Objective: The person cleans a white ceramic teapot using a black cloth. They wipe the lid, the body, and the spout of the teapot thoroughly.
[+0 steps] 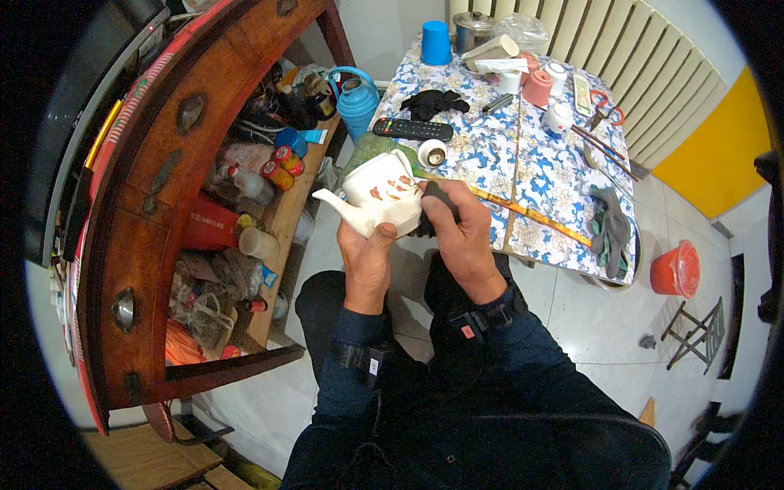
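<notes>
two hands on teapot [382, 198], held over lap beside table [523, 175]. left hand [367, 260] grips base; right hand [462, 233] presses dark pad [435, 194] against side. keep support firm, strokes light near spout.

We are noting a glossy ceramic teapot [380, 198], a matt dark pad [441, 198], a printed tablecloth [539, 175], and a varnished wood cabinet [163, 163].

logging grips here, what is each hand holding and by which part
The left hand holds a white teapot from underneath, at its base. The right hand presses a dark cloth or pad against the teapot's side.
</notes>
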Action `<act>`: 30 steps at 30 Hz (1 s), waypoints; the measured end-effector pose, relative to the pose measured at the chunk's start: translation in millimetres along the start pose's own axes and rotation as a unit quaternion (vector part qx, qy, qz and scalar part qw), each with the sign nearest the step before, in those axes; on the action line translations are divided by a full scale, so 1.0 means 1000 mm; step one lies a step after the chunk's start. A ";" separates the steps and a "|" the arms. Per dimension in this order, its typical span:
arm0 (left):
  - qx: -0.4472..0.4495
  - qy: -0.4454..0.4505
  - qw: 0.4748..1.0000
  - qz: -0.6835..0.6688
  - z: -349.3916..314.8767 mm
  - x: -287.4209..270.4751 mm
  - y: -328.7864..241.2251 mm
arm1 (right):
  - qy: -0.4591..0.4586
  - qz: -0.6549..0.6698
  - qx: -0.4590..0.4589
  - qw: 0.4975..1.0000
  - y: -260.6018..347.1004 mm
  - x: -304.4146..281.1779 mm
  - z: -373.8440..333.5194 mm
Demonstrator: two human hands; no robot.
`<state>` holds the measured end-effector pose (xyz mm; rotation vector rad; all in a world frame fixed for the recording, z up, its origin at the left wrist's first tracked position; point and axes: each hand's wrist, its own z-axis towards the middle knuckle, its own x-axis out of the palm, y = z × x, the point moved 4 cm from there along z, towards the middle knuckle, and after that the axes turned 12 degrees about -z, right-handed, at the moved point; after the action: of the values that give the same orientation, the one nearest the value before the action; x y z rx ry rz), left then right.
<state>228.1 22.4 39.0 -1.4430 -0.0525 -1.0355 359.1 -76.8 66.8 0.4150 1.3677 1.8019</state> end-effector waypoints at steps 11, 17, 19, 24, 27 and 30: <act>0.060 -0.018 0.998 0.032 0.004 -0.007 -0.005 | 0.008 -0.106 -0.170 0.980 0.033 0.004 0.013; 0.059 -0.016 0.998 0.024 0.004 -0.006 -0.008 | 0.081 0.026 0.019 0.996 0.016 0.010 0.027; 0.055 -0.020 0.998 0.021 0.005 -0.008 -0.008 | 0.042 -0.118 -0.161 0.979 0.036 0.003 0.021; 0.055 -0.006 0.998 0.023 0.006 -0.015 -0.010 | 0.081 -0.177 -0.231 0.953 0.050 0.003 0.030; 0.045 -0.005 0.995 0.084 0.004 -0.016 -0.010 | 0.122 -0.140 -0.113 0.976 0.038 0.008 0.044; 0.041 -0.016 0.997 0.056 0.003 -0.015 -0.007 | 0.137 -0.099 -0.042 0.985 0.030 0.013 0.054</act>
<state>216.7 34.0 36.3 -1.3715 -0.0363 -0.9082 375.4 -34.2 110.8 -0.0169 1.4564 1.7894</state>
